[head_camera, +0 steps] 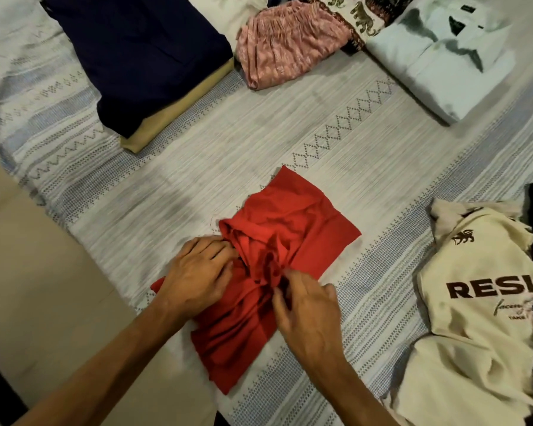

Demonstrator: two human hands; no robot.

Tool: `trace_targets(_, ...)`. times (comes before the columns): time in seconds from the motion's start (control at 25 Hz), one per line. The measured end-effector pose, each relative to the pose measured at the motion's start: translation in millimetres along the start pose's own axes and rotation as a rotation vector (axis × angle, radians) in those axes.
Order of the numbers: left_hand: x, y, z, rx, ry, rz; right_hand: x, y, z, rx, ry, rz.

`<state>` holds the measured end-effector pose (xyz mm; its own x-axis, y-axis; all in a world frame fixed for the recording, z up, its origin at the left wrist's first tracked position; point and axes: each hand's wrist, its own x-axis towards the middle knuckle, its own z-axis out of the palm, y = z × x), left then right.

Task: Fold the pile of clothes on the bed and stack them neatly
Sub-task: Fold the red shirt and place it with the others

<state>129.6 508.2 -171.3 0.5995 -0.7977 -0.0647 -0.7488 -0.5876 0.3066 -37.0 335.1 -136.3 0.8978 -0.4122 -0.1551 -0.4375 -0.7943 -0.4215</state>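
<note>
**Folding well under way, red piece in hand, cream shirt waiting**

Striped woven bedspread [336, 167] underfoot of everything, pale with blue-grey bands and diamond rows; plain beige surface off its left edge.

Nearest, mid-bed: red garment [305, 222], still rumpled, bunched into a knot of creases at its centre, one flat panel spread to the far right and a tail trailing toward the near edge. Not yet a tidy rectangle. Left hand [197, 272] lying on its left portion, fingers fairly straight and close together, tips tucked at the bunched seam, seemingly pressing rather than gripping. Right hand [308, 309] at the centre of the bunch, fingers curled, thumb and fingertips apparently pinching a fold of the red cloth; exact pinch partly hidden by the creases.

Off to the right, near the bed edge: cream printed T-shirt [474, 318], crumpled, unfolded, well apart from the red piece. Probably next in line.

Farther back, finished work in a row: navy folded piece [142, 56] stacked on a tan folded piece [179, 109] at far left; pink patterned garment [283, 47] folded in the middle; elephant-print cloth [360, 16] just behind it, fold state hard to judge; pale blue collared shirt [443, 66] folded flat at far right.

Judgement: most pieces done, two left, then gathering the separate piles into one neat stack.
</note>
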Motion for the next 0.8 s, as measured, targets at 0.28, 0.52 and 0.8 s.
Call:
trace_targets(0.28,39.1,13.7,-21.2,-0.119,0.04,-0.025,-26.7,1.3,13.8,-0.228,-0.107,-0.275)
trace_targets(0.52,65.9,-11.8,-11.8,-0.29,-0.083,-0.115,-5.4,30.4,9.8,-0.153,-0.147,0.068)
trace_targets(0.8,42.1,-26.3,-33.6,-0.356,0.131,-0.026,-35.6,52.6,6.9,-0.188,-0.118,0.044)
